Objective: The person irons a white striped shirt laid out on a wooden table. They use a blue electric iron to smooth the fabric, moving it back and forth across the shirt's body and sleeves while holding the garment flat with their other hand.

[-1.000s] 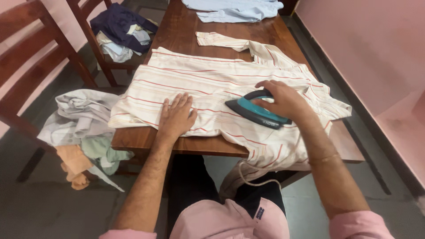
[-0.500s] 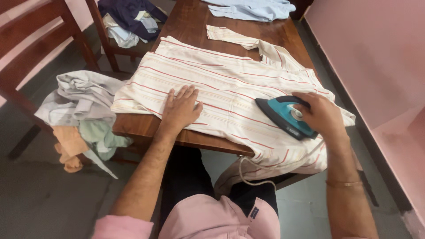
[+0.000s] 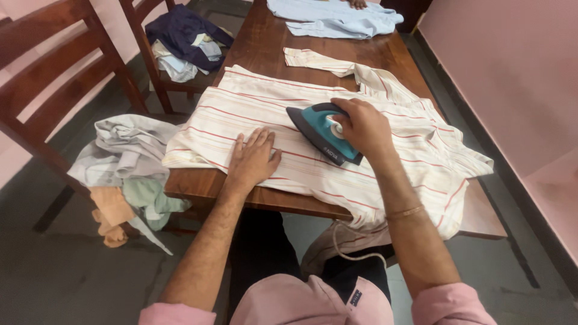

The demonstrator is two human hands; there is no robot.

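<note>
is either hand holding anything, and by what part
The right hand grips the teal iron by its top handle, on the striped shirt. The left hand holds nothing; it lies flat on the shirt.

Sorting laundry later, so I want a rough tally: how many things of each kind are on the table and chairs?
Striped cream shirt under the teal iron: 1
Light blue garment at the table's far end: 1
Teal iron: 1
Wooden chairs with clothes heaps: 2
Total: 5
</note>
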